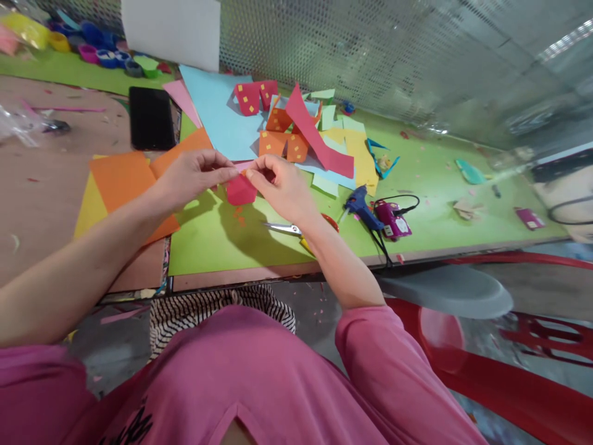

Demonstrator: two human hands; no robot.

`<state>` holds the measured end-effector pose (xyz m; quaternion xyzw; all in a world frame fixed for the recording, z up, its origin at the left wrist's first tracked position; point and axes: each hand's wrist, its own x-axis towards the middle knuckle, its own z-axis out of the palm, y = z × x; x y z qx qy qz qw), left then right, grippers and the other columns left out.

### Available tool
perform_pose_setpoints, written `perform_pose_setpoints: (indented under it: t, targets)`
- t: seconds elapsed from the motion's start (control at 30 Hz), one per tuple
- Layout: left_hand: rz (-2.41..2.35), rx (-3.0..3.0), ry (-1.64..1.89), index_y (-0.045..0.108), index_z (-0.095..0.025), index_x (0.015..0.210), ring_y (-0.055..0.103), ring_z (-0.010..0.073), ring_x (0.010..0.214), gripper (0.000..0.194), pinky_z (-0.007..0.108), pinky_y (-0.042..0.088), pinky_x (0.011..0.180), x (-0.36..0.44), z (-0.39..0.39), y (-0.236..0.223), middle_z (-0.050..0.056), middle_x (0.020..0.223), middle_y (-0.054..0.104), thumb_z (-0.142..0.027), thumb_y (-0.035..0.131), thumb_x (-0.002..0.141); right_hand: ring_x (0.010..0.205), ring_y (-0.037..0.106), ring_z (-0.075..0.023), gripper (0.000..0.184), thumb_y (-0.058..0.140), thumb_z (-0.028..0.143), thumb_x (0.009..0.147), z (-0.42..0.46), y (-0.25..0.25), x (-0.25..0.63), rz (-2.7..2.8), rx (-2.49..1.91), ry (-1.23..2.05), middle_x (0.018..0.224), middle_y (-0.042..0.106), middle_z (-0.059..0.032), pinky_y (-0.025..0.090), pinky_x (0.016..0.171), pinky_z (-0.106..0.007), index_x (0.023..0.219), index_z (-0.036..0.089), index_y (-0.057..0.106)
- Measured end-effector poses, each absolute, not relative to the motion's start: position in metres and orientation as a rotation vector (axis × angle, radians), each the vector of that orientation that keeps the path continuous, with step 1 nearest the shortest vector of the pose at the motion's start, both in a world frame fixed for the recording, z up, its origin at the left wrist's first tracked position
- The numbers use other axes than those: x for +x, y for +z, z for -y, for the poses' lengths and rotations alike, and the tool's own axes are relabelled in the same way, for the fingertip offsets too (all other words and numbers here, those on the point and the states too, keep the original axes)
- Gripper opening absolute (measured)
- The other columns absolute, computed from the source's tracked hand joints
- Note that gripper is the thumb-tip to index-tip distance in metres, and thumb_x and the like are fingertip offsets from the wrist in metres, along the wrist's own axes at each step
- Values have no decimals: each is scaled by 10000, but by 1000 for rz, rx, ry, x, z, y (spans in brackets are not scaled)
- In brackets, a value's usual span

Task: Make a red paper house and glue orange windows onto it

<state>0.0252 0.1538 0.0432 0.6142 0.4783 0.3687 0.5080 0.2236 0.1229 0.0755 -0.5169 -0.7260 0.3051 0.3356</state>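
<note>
My left hand [199, 172] and my right hand [278, 185] meet over the green table covering, thumbs and fingers closed in a pinch. Between their fingertips is the upper edge of a red paper piece [241, 191], which hangs just below them. A tiny orange bit shows at the fingertips; which hand holds it I cannot tell. Small orange paper scraps [238, 216] lie beneath. Partly under my right forearm are scissors [283, 228], blades pointing left. Behind the hands stand folded red paper [249, 99] and orange paper [273, 144] pieces dotted with yellow squares.
Orange sheets [123, 185] and a black phone [151, 117] lie left. Light blue paper [217, 111] and a bent red strip [319, 142] lie behind. A blue glue gun [362, 207] with a cord and a purple box [393, 221] sit right. Small cups [89, 53] stand far left.
</note>
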Motion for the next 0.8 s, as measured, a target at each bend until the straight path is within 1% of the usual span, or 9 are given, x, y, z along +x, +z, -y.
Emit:
perform_pose_setpoints:
  t: [0.13,0.2,0.27,0.37,0.43,0.5,0.6,0.7,0.8]
  targets:
    - [-1234,1424,884,738,-186,809,584,105,647,80,227,436,619,22,-157,55,5,715,705,-237,735,871,683,477,-110,155,589,303,946,-127,72,228,1830,-1384,904,767,579,28,400,692,-283,839,191,585]
    - [-1268,1424,904,722,-172,823,606,94,693,119,214,447,643,22,-156,60,20,797,734,-181,654,920,686,482,-110,161,593,310,948,-128,69,228,1833,-1384,900,774,585,28,403,696,-283,841,191,583]
    - [-1305,1443,873,690,-168,817,614,86,726,172,207,447,653,21,-155,61,22,876,742,-177,580,949,709,501,-115,158,584,301,959,-129,66,227,1863,-1378,828,794,596,23,409,715,-285,842,195,574]
    - [-1367,1542,733,636,-183,720,600,95,701,271,217,418,630,17,-156,58,-1,750,684,-230,500,950,759,530,-125,150,590,260,960,-129,56,222,1948,-1379,596,836,612,9,418,750,-286,828,207,542]
    - [-1410,1585,645,641,-200,704,588,119,638,208,239,390,585,15,-158,54,-10,641,649,-261,570,890,802,551,-137,134,597,231,955,-129,48,217,2037,-1412,415,895,632,-10,416,750,-288,836,211,538]
    - [-1436,1572,577,665,-218,750,577,147,569,68,262,375,538,15,-162,49,-13,598,658,-271,700,774,857,575,-160,114,566,225,974,-129,40,212,2135,-1473,236,958,654,-41,404,717,-296,861,211,559]
    - [-1398,1614,472,676,-231,746,593,178,539,188,279,381,507,17,-166,40,5,598,685,-349,793,656,894,595,-191,190,473,236,1023,-127,30,207,2260,-1514,-27,967,668,-81,379,675,-314,887,202,602]
    - [-1332,1746,452,697,-237,699,608,184,548,202,279,374,514,18,-168,32,8,570,677,-425,761,666,879,594,-192,282,401,232,1055,-127,23,205,2339,-1447,-179,930,661,-92,369,667,-317,893,192,628]
    - [-1297,1800,494,695,-244,671,620,180,550,147,280,392,550,18,-167,27,-1,538,661,-380,679,723,884,587,-200,338,344,239,1076,-128,19,205,2370,-1423,-205,929,644,-102,360,657,-323,910,184,633]
